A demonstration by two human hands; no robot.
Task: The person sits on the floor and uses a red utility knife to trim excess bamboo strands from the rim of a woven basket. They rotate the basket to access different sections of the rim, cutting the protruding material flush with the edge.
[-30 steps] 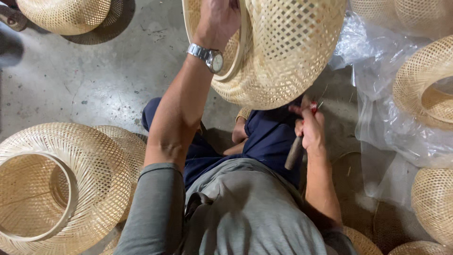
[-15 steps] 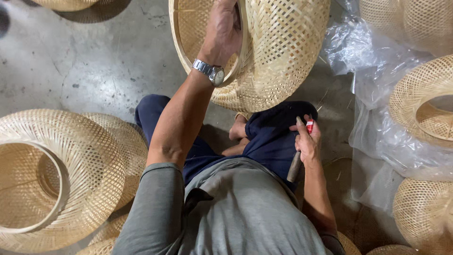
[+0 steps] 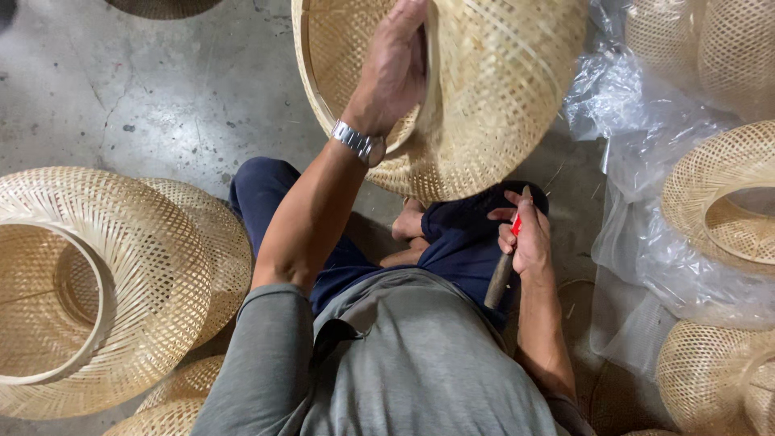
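The left hand (image 3: 393, 69) is gripping the rim of a woven basket (image 3: 484, 89) at top centre; the right hand (image 3: 525, 238) is clenching a wooden-handled tool (image 3: 500, 278), probably trimming, needing the blade brought up.

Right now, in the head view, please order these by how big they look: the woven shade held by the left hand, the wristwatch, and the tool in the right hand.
1. woven shade, clearly the largest.
2. tool, partly hidden by the right hand.
3. wristwatch on the left hand side; possibly close to the tool, so this ranking is unsure.
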